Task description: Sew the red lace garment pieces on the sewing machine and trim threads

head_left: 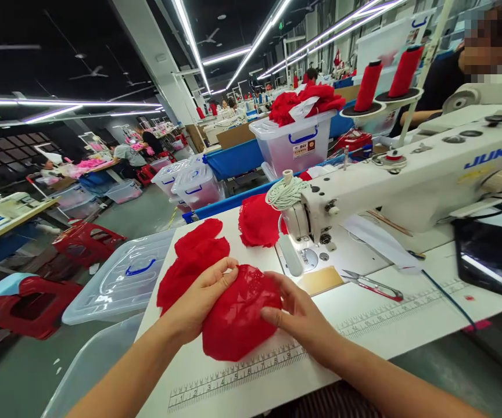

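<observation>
Both hands [251, 296] (fingers curled, pinching its edges) hold red fabric [240, 313] between them.

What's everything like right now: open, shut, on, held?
Thin red lacy fabric: pinched by left hand, touched by right hand
Clear lidded plastic box, blue handle: shut
Clear plastic box of red cloth: open, heaped
Long white ceiling lights: on
Red thread cones: standing
Silver scissors: lying down

Two hands [210, 290] holding red fabric [242, 319], sewing machine [377, 186] beside, scissors [375, 284] on table [312, 366]
</observation>
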A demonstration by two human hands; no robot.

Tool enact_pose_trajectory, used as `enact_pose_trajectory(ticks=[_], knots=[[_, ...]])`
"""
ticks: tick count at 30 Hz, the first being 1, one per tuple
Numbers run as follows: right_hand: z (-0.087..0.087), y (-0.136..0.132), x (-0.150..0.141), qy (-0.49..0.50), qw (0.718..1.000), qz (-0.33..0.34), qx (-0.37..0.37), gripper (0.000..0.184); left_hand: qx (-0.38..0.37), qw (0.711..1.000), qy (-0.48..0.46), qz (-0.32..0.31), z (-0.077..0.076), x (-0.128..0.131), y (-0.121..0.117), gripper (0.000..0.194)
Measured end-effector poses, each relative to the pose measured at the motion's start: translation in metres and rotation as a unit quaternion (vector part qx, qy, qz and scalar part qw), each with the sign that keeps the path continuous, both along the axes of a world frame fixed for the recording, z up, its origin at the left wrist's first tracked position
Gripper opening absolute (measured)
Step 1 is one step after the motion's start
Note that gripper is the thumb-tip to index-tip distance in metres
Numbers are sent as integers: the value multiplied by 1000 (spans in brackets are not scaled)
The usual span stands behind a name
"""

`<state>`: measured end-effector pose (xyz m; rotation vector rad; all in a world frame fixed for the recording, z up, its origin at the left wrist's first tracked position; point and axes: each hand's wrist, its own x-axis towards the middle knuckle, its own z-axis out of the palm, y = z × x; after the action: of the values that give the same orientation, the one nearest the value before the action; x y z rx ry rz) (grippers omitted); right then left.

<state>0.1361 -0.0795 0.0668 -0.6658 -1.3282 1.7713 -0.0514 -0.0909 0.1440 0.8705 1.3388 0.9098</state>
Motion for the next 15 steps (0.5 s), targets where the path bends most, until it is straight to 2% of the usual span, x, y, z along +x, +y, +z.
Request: enact_pose_trajectory(ticks=[2, 3, 7, 10, 13, 14, 15], knots=[[0, 2, 5, 41, 997, -2, -60, 34, -17, 1000, -18, -2, -15, 9, 5, 29], [-1, 3, 9, 38, 997, -18, -68, 30, -22, 1000, -16, -2, -22, 12, 8, 29], [-10, 8, 28, -36, 995, -95, -25, 26, -35, 999, -15, -28, -46, 25, 19, 31], [-18, 11, 43, -84, 988, -129, 10, 24, -44, 997, -18, -65, -50, 36, 24, 34], [-18, 3, 56, -135, 963, -224, 69, 23, -16, 999, 22, -44, -47, 53, 18, 29], [-16, -2, 59, -139, 960, -230, 75, 23, -6, 999, 33, -29, -45, 61, 12, 27], [-13, -8, 61, -129, 972, -188, 59, 24, 3, 999, 39, -17, -44, 69, 4, 26]])
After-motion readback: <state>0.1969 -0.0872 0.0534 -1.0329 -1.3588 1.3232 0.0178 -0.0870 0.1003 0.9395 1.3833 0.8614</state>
